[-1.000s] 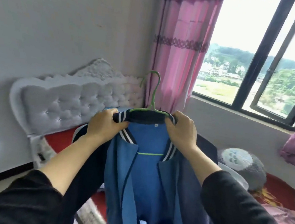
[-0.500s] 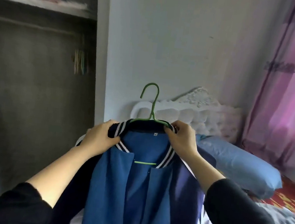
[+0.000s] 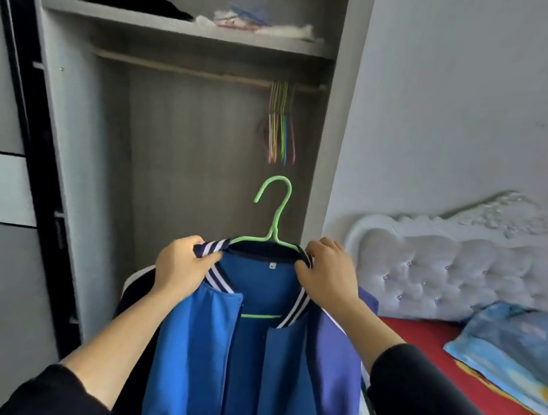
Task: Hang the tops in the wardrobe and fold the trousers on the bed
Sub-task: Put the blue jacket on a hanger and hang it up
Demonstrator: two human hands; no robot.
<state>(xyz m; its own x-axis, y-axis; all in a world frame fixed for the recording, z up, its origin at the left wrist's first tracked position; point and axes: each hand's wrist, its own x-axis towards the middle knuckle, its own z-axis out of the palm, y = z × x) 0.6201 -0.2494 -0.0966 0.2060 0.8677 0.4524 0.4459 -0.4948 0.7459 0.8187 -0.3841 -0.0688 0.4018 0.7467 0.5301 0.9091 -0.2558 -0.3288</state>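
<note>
While the left hand [image 3: 182, 270] and right hand [image 3: 328, 274] each curl tight round its striped collar [image 3: 295, 308], the blue jacket [image 3: 209, 354] sits on a green hanger [image 3: 276, 207] before the open wardrobe [image 3: 191, 30], below the rail [image 3: 179, 66]. Its bottom is cut off from sight.

Left hand [image 3: 182, 266]: arm extended from 7 o'clock, forearm bare, fingers curled, gripped the jacket [image 3: 209, 354] collar. Right hand [image 3: 328, 272]: arm extended from 5 o'clock, same grip.
</note>
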